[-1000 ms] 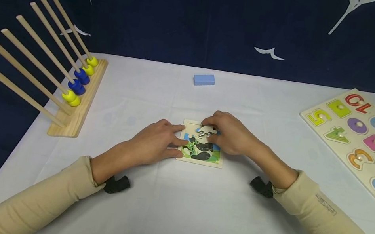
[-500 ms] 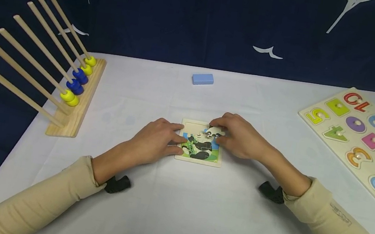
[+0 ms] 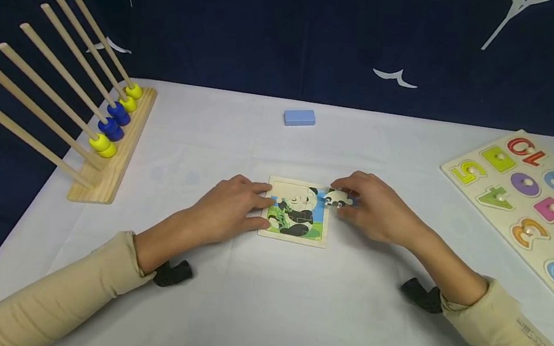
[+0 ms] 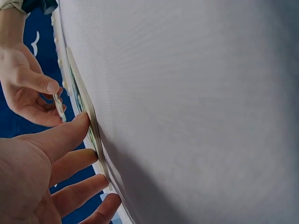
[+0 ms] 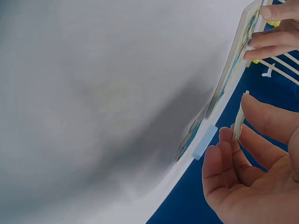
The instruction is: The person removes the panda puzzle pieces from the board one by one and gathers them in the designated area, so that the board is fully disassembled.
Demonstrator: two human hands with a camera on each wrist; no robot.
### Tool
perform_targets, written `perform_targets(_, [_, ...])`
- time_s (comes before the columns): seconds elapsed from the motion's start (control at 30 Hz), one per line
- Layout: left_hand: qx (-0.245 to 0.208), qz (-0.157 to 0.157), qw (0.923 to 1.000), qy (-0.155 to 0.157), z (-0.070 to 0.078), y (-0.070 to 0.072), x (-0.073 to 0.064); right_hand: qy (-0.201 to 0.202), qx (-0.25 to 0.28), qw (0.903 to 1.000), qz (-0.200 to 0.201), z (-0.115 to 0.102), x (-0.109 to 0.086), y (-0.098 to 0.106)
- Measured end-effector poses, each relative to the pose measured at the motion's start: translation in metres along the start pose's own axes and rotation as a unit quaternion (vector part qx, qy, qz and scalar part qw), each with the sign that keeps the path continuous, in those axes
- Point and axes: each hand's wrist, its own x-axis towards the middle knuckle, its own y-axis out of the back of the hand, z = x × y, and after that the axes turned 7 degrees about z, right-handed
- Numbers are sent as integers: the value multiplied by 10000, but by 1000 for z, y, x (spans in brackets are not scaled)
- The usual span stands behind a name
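A small wooden panda puzzle (image 3: 295, 229) lies flat on the table in the head view. The left hand (image 3: 226, 210) rests at its left edge, fingers spread, with fingertips touching the frame. Just off the puzzle's upper right side, the right hand (image 3: 378, 211) pinches a puzzle piece (image 3: 338, 199) printed with the panda's eyes. Seen edge-on in the right wrist view, this thin piece (image 5: 239, 122) sits between thumb and fingers, raised off the table. Bare wood shows in the puzzle's upper part. Another loose piece (image 5: 189, 140) lies on the table beside the puzzle, mostly hidden by the right hand in the head view.
A wooden peg rack (image 3: 118, 168) with yellow and blue beads stands on the left. A blue block (image 3: 299, 117) lies toward the back. On the right is a number and shape board (image 3: 506, 220) with knobbed pieces. A dark patterned cloth (image 3: 255, 28) hangs behind the white-covered table.
The right hand has moved right, carrying the panda-face piece from over the puzzle to beyond its right edge. The left hand keeps its place on the frame.
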Motion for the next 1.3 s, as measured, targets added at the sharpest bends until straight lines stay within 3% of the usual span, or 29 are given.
perform_targets(0.53, [-143, -99, 9998, 33, -4, 1, -3, -259, 74, 9993, 242, 25, -19, 16])
perform_targets(0.83, [-512, -515, 9971, 218, -10, 5, -6, -330, -105, 9992, 212, 38, -25, 25])
perform_targets(1.3, [-768, -377, 9962, 135, -12, 5, -6, -478, -600, 9970, -123, 52, -18, 25])
